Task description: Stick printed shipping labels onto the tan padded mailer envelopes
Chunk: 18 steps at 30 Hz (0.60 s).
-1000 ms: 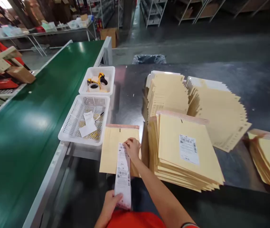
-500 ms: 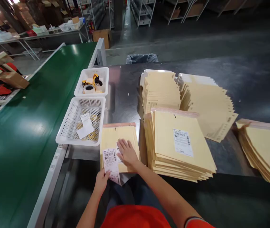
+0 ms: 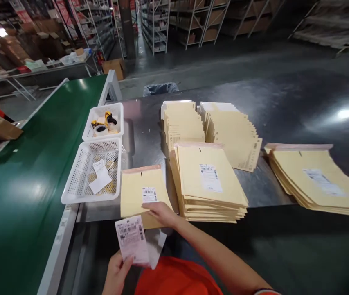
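Note:
My left hand [image 3: 118, 268] pinches a printed white label sheet [image 3: 131, 239] by its lower part, in front of the table edge. Loose white paper [image 3: 156, 248] hangs just behind that sheet; whether it is part of it I cannot tell. A yellow padded envelope [image 3: 131, 188] lies flat at the table's front edge, with a printed label [image 3: 149, 194] on its face. My right hand [image 3: 162, 214] rests on this envelope, fingers stretched leftward at the label's lower edge. To its right is a stack of labelled padded envelopes [image 3: 189, 176].
Two white baskets [image 3: 66, 196] stand left; one has papers and a pen, the other tape dispensers [image 3: 108, 121]. A green conveyor belt [image 3: 39, 164] runs beyond them. Brown envelopes [image 3: 232, 135] fan out behind the stack. Another envelope pile [image 3: 293, 164] lies right.
My left hand has lifted the label sheet off the envelope toward me. My right hand has shifted down from the label to its lower edge. The view has turned right.

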### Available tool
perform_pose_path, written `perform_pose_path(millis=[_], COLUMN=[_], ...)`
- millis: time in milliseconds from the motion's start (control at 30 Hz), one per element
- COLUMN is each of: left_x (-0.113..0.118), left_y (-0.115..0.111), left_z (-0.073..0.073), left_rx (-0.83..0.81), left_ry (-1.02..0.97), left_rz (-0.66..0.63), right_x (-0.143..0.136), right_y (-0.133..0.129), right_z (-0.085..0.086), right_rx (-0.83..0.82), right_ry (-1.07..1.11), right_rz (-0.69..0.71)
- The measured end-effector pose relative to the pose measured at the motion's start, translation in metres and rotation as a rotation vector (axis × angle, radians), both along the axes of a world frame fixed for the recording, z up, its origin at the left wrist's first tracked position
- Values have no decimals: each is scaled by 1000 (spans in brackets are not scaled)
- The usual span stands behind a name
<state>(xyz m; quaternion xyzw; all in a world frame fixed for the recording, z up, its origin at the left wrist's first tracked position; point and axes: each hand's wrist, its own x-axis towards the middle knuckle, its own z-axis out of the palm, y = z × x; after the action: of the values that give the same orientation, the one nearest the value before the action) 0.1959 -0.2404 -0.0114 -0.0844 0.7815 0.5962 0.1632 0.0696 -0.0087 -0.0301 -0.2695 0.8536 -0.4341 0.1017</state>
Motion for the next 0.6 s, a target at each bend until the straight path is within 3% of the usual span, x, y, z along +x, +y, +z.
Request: perform_pose_path(millis=[67, 133, 167, 233, 300, 433, 500, 600], left_x=[-4, -17, -24, -36, -41, -38, -38, -40], left_y=[4, 11, 14, 17, 18, 29, 43, 67], left_z=[-13, -33, -43, -57, -61, -36, -17, 4], left_rx=[-42, -91, -107, -126, -147, -153, -130, -77], left_ry=[17, -5, -22, -40, -39, -9, -6, -14], left_rz=[-24, -69, -86, -97, -105, -167, -235, -336], right_x=[-4, 4, 10, 21, 26, 25, 26, 30], right_y=[36, 77, 98, 136, 168, 211, 216, 188], right_z=[48, 93, 111, 126, 113, 46, 26, 31], right_rx=[-157, -235, -229, -92, 169, 611, 659, 484], right_ry=[99, 341, 489, 708, 786, 653, 533, 397], right_rz=[-285, -586, -680, -656, -552, -473, -437, -513])
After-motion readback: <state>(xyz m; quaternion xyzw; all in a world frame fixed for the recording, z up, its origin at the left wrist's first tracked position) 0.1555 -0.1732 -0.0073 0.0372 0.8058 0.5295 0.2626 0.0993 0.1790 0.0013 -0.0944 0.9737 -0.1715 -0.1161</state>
